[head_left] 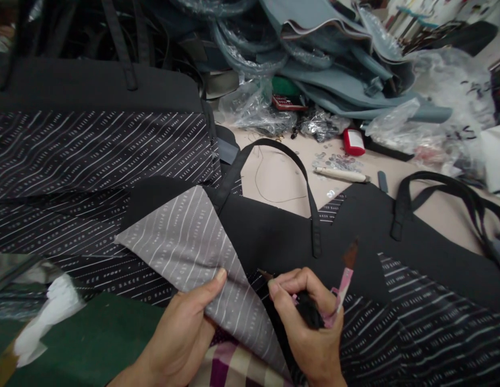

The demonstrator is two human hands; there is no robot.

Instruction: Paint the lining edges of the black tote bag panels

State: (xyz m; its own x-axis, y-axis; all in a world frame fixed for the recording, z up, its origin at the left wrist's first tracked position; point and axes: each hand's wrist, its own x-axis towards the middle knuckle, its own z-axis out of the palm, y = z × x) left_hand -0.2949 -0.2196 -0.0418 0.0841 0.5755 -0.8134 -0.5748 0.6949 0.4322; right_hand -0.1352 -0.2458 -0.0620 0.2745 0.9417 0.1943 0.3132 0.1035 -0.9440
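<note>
My left hand (189, 322) is closed on a folded-back fabric flap (197, 236), thumb on top and fingers underneath. The flap's grey face carries white diagonal stripes and lettering. Close by on the right, my right hand (308, 322) is closed around a small tool with a pink-wrapped handle (343, 290) and a rusty blade pointing up. A brownish pointed tip (266, 274) sticks out at the thumb and index finger, near the flap's edge. Whether tip and blade belong to one tool, I cannot tell. Below lies a black bag piece (269, 231) with a strap handle (292, 150).
Stacked striped black bag pieces (96, 156) fill the left. Another bag piece (443, 258) lies at right. Behind are a white pen-like tool (340, 174), a red container (354, 142), a calculator (288, 103), plastic bags (447, 91) and blue-grey bag pieces (334, 80).
</note>
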